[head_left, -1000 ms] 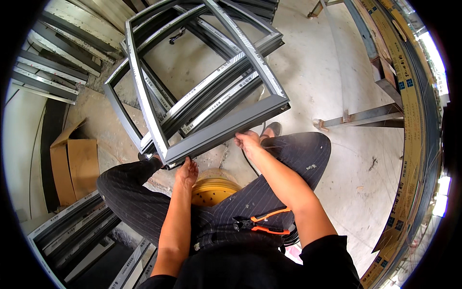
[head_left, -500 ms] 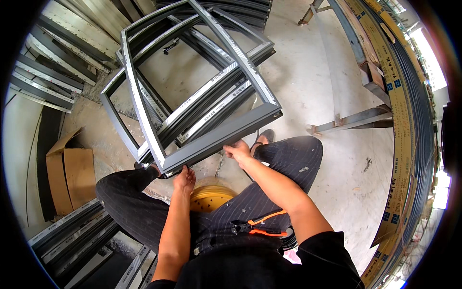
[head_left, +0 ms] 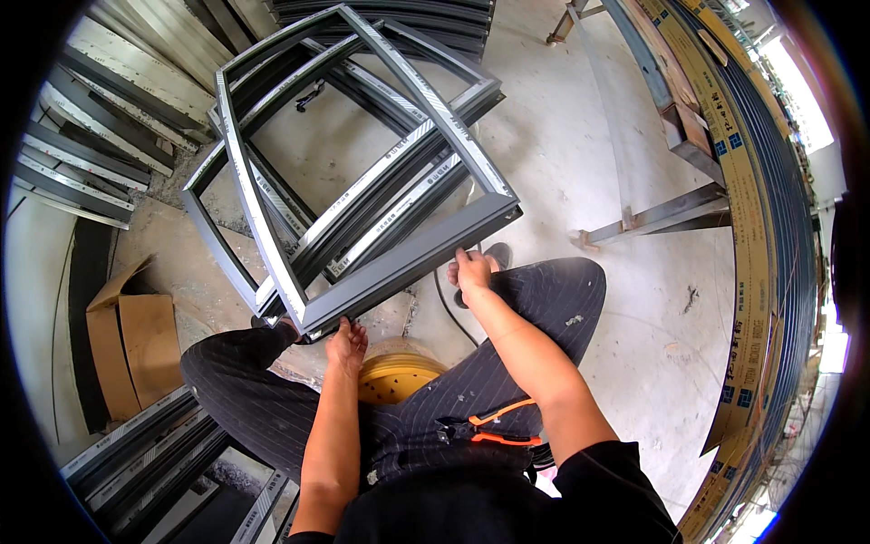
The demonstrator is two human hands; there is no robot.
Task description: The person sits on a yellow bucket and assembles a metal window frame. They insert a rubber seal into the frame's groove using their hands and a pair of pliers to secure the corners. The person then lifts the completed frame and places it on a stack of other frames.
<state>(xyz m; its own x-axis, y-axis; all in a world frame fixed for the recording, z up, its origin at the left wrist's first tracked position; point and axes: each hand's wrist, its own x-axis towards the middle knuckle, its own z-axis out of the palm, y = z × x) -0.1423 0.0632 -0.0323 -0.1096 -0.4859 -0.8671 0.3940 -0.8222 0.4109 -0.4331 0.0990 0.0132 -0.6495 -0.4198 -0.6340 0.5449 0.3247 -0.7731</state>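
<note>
A dark grey metal window frame [head_left: 408, 257], with white printed film strips on its sides, lies tilted on top of other frames in front of me. My left hand [head_left: 345, 346] has its curled fingers at the near bar's edge, close to the left corner. Farther right along that same bar, my right hand [head_left: 470, 272] holds the edge with bent fingers; its fingertips are partly hidden. Beneath it, a stack of similar frames [head_left: 362, 195] is turned at another angle. Pliers with orange handles [head_left: 503, 426] rest on my lap.
A yellow round stool or drum [head_left: 399, 376] shows between my legs. An open cardboard box [head_left: 145, 340] stands at the left, near leaning metal profiles [head_left: 100, 118]. More profiles [head_left: 145, 449] lie at lower left. To the right is a steel rack [head_left: 671, 213] with long stacked material [head_left: 752, 272].
My right hand has slid to the right along the near bar. My left hand stays near the left corner. The whole view has shifted slightly.
</note>
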